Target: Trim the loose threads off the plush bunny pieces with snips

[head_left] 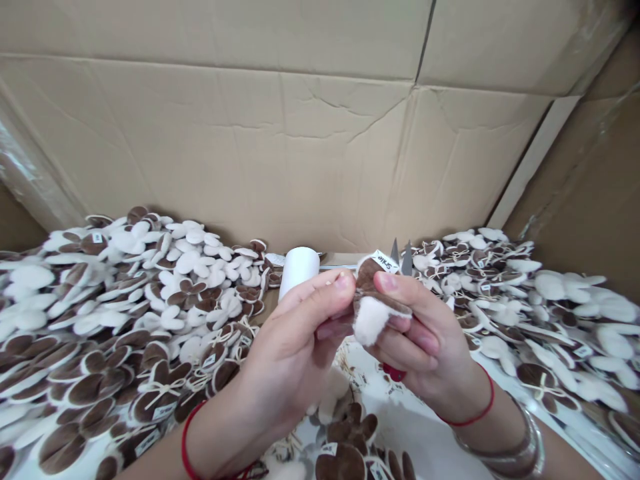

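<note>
In the middle, my left hand [305, 320] and my right hand [425, 327] hold a small brown and white plush piece [371, 320] between them. A white label with dark lettering [385, 261] sticks up from its top edge. My left thumb and fingers pinch the left side, while the right thumb and fingers grip the other side. Scissors [406, 257] also appear to sit in my right hand: their blades point up behind it and a red handle shows below. Several brown and white plush pieces [345, 460] lie beneath my hands, some with labels.
A large heap of brown and white plush pieces [190, 293] spreads over the left side, some with cream bows. Another heap [500, 287] covers the right. A white cylinder [300, 267] stands behind my left hand. Cardboard walls [250, 153] rise at the back and sides.
</note>
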`<state>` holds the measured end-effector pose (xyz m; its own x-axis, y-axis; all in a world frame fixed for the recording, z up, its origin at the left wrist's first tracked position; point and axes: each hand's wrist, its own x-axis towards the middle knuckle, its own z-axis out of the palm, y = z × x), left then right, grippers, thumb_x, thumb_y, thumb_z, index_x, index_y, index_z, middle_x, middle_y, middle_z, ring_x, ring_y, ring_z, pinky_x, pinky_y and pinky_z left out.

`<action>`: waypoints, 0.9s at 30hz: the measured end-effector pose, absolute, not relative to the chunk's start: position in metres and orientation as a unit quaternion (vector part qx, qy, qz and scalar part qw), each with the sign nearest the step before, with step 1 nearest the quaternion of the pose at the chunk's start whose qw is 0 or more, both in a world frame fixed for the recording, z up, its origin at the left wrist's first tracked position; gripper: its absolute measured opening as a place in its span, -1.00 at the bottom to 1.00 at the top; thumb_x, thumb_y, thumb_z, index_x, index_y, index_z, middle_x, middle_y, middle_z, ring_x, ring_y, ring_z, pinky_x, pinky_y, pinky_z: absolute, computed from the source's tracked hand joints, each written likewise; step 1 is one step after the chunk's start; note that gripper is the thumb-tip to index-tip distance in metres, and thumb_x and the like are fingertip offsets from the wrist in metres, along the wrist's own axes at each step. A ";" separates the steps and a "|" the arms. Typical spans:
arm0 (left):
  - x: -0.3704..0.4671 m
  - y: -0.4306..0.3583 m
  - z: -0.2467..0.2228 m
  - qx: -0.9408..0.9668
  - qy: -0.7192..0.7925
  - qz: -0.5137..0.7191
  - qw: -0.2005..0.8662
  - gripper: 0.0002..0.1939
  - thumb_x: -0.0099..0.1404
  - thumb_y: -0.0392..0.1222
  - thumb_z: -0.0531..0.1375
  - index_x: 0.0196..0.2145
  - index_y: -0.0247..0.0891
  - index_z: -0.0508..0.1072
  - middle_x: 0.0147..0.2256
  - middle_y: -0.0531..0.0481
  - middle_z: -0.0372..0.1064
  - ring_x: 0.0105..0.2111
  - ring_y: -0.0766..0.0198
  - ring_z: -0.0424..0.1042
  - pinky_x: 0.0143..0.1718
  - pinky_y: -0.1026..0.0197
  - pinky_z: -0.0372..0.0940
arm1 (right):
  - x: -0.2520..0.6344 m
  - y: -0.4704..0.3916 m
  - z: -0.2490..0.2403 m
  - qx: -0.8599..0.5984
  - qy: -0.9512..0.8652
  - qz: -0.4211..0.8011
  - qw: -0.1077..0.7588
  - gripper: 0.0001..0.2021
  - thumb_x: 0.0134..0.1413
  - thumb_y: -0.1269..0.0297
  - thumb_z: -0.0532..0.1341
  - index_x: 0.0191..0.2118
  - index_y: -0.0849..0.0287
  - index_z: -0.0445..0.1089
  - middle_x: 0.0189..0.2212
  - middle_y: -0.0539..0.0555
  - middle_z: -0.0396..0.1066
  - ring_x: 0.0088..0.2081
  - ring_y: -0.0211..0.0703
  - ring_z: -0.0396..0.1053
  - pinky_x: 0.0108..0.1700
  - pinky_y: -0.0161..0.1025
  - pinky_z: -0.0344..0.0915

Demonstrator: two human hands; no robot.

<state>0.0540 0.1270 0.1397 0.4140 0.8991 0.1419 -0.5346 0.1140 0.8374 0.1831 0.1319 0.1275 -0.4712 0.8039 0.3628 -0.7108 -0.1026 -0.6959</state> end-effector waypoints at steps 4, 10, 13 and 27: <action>0.055 0.123 0.141 0.440 0.215 0.504 0.711 -0.75 0.10 -0.10 0.35 -0.54 -0.31 0.43 -0.54 0.13 0.02 -0.51 0.39 -0.06 -0.51 0.44 0.07 | 0.183 0.131 0.128 -0.052 -0.430 0.742 0.512 -0.55 0.11 0.20 0.26 -0.73 0.20 0.21 -0.92 -0.25 -0.14 -0.89 -0.55 -0.29 -0.85 -0.50 -0.36; 0.057 0.122 0.142 0.429 0.217 0.502 0.719 -0.69 0.12 -0.11 0.34 -0.57 -0.27 0.30 -0.52 0.12 -0.04 -0.51 0.36 -0.07 -0.49 0.38 0.08 | 0.183 0.133 0.128 -0.067 -0.434 0.739 0.511 -0.57 0.06 0.18 0.27 -0.72 0.18 0.18 -0.93 -0.27 -0.14 -0.90 -0.55 -0.32 -0.85 -0.53 -0.33; 0.057 0.122 0.140 0.417 0.199 0.505 0.729 -0.66 0.13 -0.12 0.34 -0.58 -0.27 0.26 -0.52 0.13 -0.05 -0.51 0.37 -0.07 -0.48 0.39 0.09 | 0.183 0.133 0.128 -0.070 -0.434 0.739 0.510 -0.56 0.06 0.16 0.27 -0.72 0.18 0.16 -0.93 -0.27 -0.15 -0.90 -0.55 -0.32 -0.85 -0.54 -0.32; 0.058 0.122 0.149 0.347 0.103 0.514 0.778 -0.59 0.27 -0.29 0.15 -0.66 -0.24 0.07 -0.63 0.17 -0.16 -0.60 0.41 -0.06 -0.52 0.36 0.16 | 0.189 0.128 0.136 -0.020 -0.434 0.721 0.540 -0.50 0.15 0.19 0.18 -0.75 0.12 0.03 -0.94 -0.28 -0.25 -0.90 -0.52 -0.39 -0.87 -0.53 -0.25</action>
<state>0.0580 0.1216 0.1493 0.4502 0.8709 0.1972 -0.7280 0.2302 0.6457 0.1888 0.1278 0.1361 -0.4158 0.7964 0.4391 -0.7612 -0.0406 -0.6473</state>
